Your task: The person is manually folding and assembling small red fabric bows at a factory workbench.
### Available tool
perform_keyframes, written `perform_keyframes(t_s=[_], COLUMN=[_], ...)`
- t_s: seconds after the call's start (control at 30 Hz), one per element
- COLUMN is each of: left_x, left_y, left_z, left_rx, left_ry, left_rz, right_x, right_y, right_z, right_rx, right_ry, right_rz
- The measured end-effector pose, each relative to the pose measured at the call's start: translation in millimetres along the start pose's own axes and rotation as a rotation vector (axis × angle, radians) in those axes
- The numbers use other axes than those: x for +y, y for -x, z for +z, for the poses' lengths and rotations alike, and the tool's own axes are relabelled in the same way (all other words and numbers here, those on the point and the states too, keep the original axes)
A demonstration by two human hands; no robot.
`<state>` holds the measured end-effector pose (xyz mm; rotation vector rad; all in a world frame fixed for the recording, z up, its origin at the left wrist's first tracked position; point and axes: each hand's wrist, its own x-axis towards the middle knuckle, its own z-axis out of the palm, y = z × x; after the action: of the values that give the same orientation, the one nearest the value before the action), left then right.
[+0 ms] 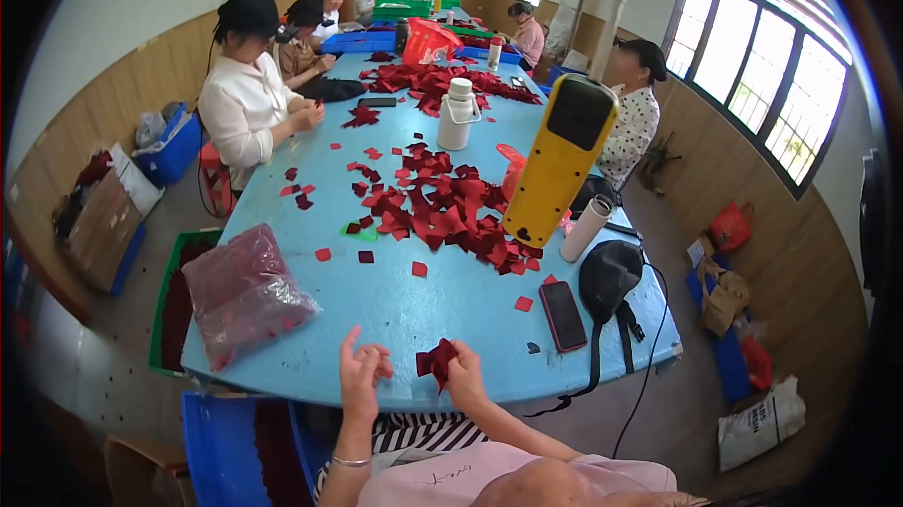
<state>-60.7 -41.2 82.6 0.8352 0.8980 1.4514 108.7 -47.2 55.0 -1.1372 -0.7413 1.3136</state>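
Note:
My right hand (464, 377), at the table's near edge, is closed on dark red fabric pieces (435, 362) whose pointed corners stick out to the left. Just left of them is my left hand (362, 377), its index finger raised and the others loosely bent, with nothing seen in it. Beyond my hands, a loose pile of red fabric pieces (451, 211) spreads over the blue table (367, 319). A few single red squares (419, 269) lie between the pile and me.
A clear bag of red pieces (249, 295) lies at left. At right are a phone (562, 316), a black cap (609, 277), a tumbler (585, 229) and a yellow device (562, 164). A white bottle (455, 117) stands farther back. Several people sit around the table. A blue bin (221, 441) is below left.

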Motion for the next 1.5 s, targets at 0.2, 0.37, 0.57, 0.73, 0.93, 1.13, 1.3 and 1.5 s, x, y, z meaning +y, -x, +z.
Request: perform_keyframes(t_s=[0.2,0.37,0.57,0.73,0.93,1.13,1.3,1.5], left_x=[-24,-21,-4,0,8,-23,-62,-67], left_y=[38,69,91,99,104,89,20,20], left_z=[53,70,59,32,-9,-63,-144,-183], left_rx=[-0.225,-0.249,-0.172,-0.139,-0.156,-0.051,-0.045,-0.045], left_ry=[-0.087,-0.038,-0.010,-0.049,-0.121,0.031,0.109,0.389], left_rz=[-0.081,-0.122,-0.096,-0.058,-0.018,-0.139,-0.141,-0.188], right_x=[-12,-20,-26,-10,18,78,157,164], right_y=[4,27,59,74,84,69,0,1], right_z=[-34,-37,-20,0,30,51,93,109], right_rx=[-0.039,0.052,0.076,0.047,-0.076,-0.018,-0.038,-0.055], right_ry=[0.084,0.268,0.493,0.538,0.438,0.521,0.381,0.156], right_rz=[-0.036,-0.225,-0.414,-0.526,-0.435,-0.469,-0.440,-0.242])
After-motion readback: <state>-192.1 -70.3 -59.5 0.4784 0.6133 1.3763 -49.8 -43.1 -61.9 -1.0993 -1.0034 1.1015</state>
